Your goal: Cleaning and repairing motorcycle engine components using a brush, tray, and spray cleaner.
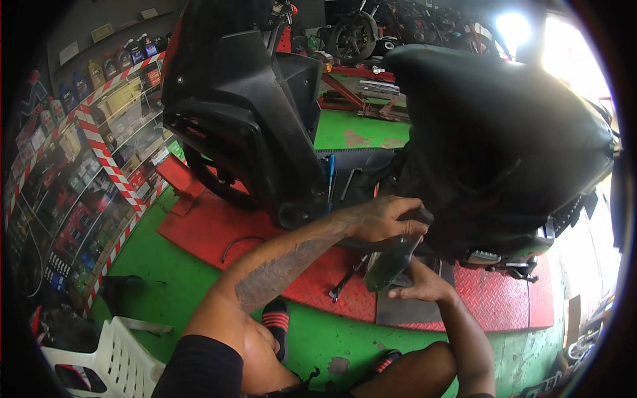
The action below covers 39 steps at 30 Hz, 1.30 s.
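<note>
Between my two hands is a dark green, see-through bottle, tilted with its top up and to the right. The fingers of my left hand are closed around the black cap at the top. My right hand cups the bottle from the right side, its thumb stretched out toward the base and its other fingers partly hidden behind it. Just beyond stands a black scooter with a black seat. A blue-handled screwdriver and a metal hex key lie on its footboard.
The scooter rests on a red metal lift platform. A ratchet wrench and a dark mat lie on that platform. To the left are a glass display case with striped edges and a white plastic chair. Green floor surrounds my feet.
</note>
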Tool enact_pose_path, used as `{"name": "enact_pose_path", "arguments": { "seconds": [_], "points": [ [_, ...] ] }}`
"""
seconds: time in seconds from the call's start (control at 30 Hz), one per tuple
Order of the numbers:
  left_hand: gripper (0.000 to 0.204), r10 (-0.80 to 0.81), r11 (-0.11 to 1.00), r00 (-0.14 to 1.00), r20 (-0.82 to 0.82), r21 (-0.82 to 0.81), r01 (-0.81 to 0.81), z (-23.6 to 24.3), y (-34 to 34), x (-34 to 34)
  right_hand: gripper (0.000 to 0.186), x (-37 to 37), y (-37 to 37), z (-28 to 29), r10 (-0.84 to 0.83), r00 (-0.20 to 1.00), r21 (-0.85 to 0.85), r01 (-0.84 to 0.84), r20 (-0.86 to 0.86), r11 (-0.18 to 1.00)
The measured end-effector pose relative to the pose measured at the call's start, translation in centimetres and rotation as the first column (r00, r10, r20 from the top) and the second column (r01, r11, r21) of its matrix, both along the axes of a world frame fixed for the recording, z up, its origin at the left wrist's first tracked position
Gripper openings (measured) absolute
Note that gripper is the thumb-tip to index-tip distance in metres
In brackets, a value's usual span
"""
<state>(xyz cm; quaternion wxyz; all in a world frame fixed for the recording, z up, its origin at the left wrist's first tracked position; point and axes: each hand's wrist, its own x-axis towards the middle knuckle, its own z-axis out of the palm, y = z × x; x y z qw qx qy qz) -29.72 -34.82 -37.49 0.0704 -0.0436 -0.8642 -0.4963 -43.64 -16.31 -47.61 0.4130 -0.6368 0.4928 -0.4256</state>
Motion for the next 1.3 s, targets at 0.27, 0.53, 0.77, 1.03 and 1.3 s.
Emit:
{"name": "enact_pose_path", "arguments": {
  "seconds": [0.27,0.53,0.77,1.03,1.3],
  "points": [
    [0.048,0.049,0.987,0.984,-0.174,0.158,-0.022,-1.9,-6.8,-0.1,0.075,2.9,-4.4,-2.6,-0.157,0.967,0.174,0.122,0.202,0.977],
    [0.044,-0.02,0.998,0.989,-0.148,-0.06,0.012,-2.8,-8.7,1.4,0.069,5.0,-5.4,-6.3,-0.153,0.915,0.331,0.022,0.374,0.943],
    [0.047,-0.126,0.989,0.969,-0.212,0.049,0.139,-4.8,-9.1,0.3,0.065,6.5,-5.7,-5.9,-0.224,0.925,0.389,0.093,0.306,0.917],
    [0.048,-0.154,0.968,0.949,-0.274,0.151,0.201,-5.4,-8.2,-2.7,0.064,-1.2,-0.8,-0.4,0.155,0.975,0.644,-0.014,-0.163,0.765],
    [0.041,-0.098,0.984,0.951,-0.294,0.115,0.137,-6.1,-10.2,-1.7,0.039,-8.8,22.4,-11.8,-0.538,0.84,0.896,0.291,-0.072,0.334]
  ]
}}
